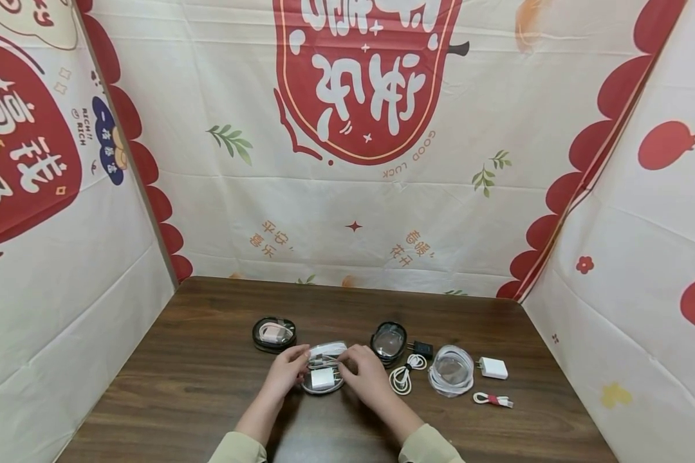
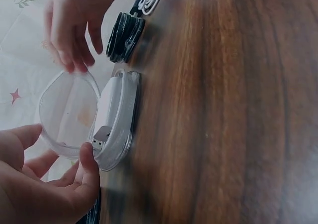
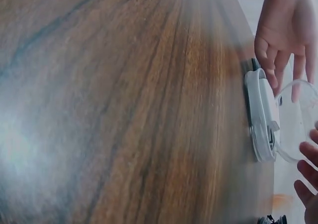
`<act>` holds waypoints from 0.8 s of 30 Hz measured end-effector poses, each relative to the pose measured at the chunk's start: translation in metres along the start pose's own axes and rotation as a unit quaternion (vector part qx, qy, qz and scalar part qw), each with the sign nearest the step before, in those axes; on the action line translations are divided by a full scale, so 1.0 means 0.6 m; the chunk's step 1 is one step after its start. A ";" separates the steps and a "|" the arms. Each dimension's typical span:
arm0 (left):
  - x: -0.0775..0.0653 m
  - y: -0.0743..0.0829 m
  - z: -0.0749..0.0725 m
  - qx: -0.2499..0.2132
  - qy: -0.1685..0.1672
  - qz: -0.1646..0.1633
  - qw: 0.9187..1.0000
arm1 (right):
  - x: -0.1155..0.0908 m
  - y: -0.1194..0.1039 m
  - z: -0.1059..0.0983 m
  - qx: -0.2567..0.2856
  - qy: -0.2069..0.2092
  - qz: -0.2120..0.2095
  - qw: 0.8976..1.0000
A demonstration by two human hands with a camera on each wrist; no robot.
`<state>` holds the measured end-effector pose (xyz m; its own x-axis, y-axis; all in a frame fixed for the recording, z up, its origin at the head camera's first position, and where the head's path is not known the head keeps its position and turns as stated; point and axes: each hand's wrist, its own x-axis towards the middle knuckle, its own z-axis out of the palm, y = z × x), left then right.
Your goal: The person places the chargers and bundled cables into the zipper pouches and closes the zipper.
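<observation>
A clear round case (image 1: 323, 390) lies on the table, its transparent lid (image 2: 69, 112) standing raised. Inside are a white charger plug (image 1: 323, 378) and a white coiled cable (image 2: 124, 102). My left hand (image 1: 287, 372) is at the case's left side. In the left wrist view its spread fingers (image 2: 88, 167) touch the lid's rim and the case's edge. From the right, my right hand (image 1: 367, 378) reaches to the lid, fingertips against its rim in the left wrist view. Its fingers (image 3: 308, 172) look spread in the right wrist view.
At the left sits a black-rimmed case (image 1: 274, 335) with a pink item inside. To the right are another black-rimmed case (image 1: 389, 341), a black plug (image 1: 421, 349), a white cable (image 1: 402, 379), a clear case (image 1: 452, 371), a white plug (image 1: 493, 368) and a red-banded cable (image 1: 492, 400).
</observation>
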<state>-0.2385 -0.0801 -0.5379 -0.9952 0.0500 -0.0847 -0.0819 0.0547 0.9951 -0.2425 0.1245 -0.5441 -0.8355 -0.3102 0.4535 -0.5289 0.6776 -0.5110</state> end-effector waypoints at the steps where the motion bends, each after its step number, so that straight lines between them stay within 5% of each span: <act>1: -0.002 0.000 -0.002 0.006 -0.002 0.003 1.000 | 0.000 0.001 -0.001 0.005 0.010 0.010 1.000; 5: -0.009 0.001 -0.008 0.018 -0.005 0.007 1.000 | 0.000 0.001 -0.005 0.024 0.028 0.031 0.999; 14: -0.017 0.002 -0.022 0.032 0.014 0.001 0.999 | 0.001 0.001 -0.003 0.019 0.042 -0.002 0.999; 20: 0.006 -0.005 -0.033 0.097 0.019 0.038 0.994 | -0.007 -0.009 0.004 -0.034 -0.025 -0.032 0.999; 24: 0.024 -0.009 -0.039 0.191 -0.016 0.076 0.979 | -0.010 -0.014 0.014 -0.089 -0.083 -0.051 0.991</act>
<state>-0.2538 -0.1028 -0.5432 -0.9915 0.1176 0.0552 0.0994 0.4127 0.9054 -0.2341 0.1151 -0.5487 -0.8004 -0.4783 0.3614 -0.5889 0.7400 -0.3249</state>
